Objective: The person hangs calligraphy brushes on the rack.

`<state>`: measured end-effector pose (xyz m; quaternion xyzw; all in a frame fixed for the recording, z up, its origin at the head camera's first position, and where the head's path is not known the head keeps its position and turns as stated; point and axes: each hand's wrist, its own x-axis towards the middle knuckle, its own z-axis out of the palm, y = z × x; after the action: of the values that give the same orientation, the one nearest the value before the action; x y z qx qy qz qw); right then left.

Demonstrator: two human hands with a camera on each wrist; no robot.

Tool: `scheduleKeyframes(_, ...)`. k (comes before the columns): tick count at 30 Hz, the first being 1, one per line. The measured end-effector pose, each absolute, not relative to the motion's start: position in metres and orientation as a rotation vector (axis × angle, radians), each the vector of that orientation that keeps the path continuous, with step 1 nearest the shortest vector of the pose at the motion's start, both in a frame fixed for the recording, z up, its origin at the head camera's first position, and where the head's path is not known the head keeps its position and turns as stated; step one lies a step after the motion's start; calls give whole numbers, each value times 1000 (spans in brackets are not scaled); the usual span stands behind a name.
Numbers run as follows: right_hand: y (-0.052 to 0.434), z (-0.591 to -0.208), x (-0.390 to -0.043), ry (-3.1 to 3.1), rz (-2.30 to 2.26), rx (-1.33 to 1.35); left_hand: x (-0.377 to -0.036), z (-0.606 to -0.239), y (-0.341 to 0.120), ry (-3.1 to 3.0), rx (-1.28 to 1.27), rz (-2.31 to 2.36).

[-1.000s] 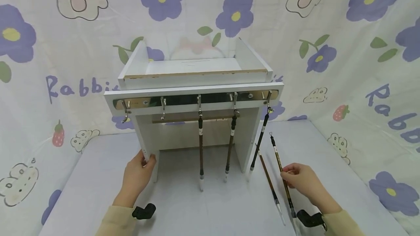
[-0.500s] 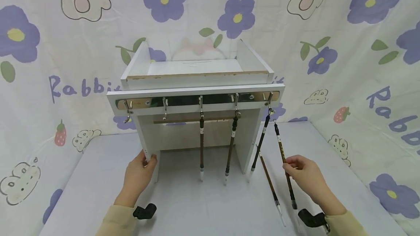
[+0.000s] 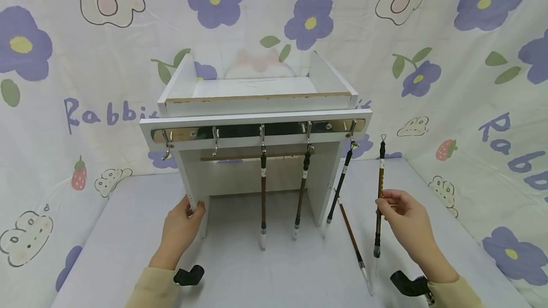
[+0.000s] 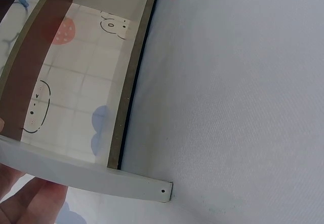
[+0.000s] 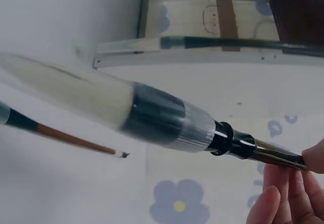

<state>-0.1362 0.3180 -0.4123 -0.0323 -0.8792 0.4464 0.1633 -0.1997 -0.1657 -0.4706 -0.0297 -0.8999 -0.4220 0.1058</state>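
Note:
A white stand [image 3: 257, 103] with a metal hook rail [image 3: 257, 132] stands on the table. Three brushes hang from its hooks: one in the middle [image 3: 262, 189], one to its right [image 3: 301, 189], one at the right end [image 3: 339, 187]. My right hand [image 3: 404, 225] pinches another brush [image 3: 379, 194] by the shaft and holds it upright, loop up, right of the stand; its white tip [image 5: 76, 95] fills the right wrist view. A further brush [image 3: 352, 239] lies on the table. My left hand [image 3: 181, 227] grips the stand's left leg [image 4: 91, 176].
Two hooks at the left of the rail [image 3: 167, 142] are bare. A flower-and-rabbit cloth [image 3: 471, 61] covers the wall behind and both sides. The grey tabletop [image 3: 274, 270] stretches in front of the stand.
My right hand has lifted its brush off the table and swung it from slanting to upright, loop now level with the rail. The left hand stays on the leg.

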Motion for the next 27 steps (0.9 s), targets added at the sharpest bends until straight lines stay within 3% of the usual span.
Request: scheduleKeyframes(27,299,-391,-123,-2237,1291,51,-199,-472,-164,-2665,-65,-1252)
